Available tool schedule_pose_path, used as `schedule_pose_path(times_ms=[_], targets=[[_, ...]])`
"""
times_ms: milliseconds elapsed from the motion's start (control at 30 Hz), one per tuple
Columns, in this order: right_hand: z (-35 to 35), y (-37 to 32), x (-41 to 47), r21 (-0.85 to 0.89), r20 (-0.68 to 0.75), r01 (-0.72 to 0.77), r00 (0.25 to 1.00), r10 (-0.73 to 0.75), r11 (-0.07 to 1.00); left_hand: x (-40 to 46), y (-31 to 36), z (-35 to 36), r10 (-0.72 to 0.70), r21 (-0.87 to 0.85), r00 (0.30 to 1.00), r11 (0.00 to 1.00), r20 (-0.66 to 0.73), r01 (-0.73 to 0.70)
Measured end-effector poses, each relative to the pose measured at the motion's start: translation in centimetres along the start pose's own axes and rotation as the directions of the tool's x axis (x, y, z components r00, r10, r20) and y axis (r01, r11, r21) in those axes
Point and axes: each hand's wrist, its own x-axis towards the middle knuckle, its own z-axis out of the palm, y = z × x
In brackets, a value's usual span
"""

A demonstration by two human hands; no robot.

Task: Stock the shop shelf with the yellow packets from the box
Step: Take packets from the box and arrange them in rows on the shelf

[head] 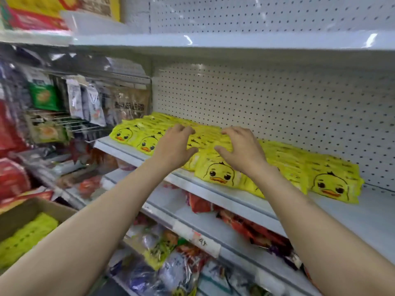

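Note:
Yellow packets printed with a duck face lie in rows on the white shelf [213,190], leaning back toward the pegboard. My left hand [174,146] rests on top of the middle row of yellow packets [215,169], fingers bent down onto them, thumb stretched right. My right hand [241,148] lies on the same row, fingers spread and curved over the packet tops. Another row [329,182] sits to the right and two rows [132,133] to the left. The cardboard box [27,212] at lower left holds more yellow packets [25,236].
A white pegboard [277,103] backs the shelf, with another shelf [235,41] above. Bare shelf surface [374,212] lies to the right of the packets. Hanging snack bags [85,99] crowd the left side. Lower shelves hold red and mixed packets [245,223].

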Motion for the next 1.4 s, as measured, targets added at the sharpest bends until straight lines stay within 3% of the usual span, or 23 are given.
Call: schedule_pose_path(times_ms=[300,800,1100,1400], targets=[[8.3,-20.7,0.5,0.136,0.040,0.130,0.990,-0.136,0.982,-10.6,-17.5,-9.8,-0.113,0.201,0.989,0.971,-0.096,0.130],[24.7,-42.1,11.7,0.260,0.139,0.317,0.922,-0.361,0.912,-12.7,-42.6,-14.3,-0.327,0.353,0.939,0.870,-0.111,0.344],[35.5,-52.4,20.8,0.317,0.271,0.342,0.861,-0.430,0.885,-10.7,-58.3,-13.4,-0.497,0.396,0.868,0.795,-0.011,0.460],[48.4,-58.3,23.3,0.339,0.487,0.204,0.797,-0.357,0.918,-11.2,-72.0,-7.7,-0.542,0.321,0.818,0.822,0.190,0.470]])
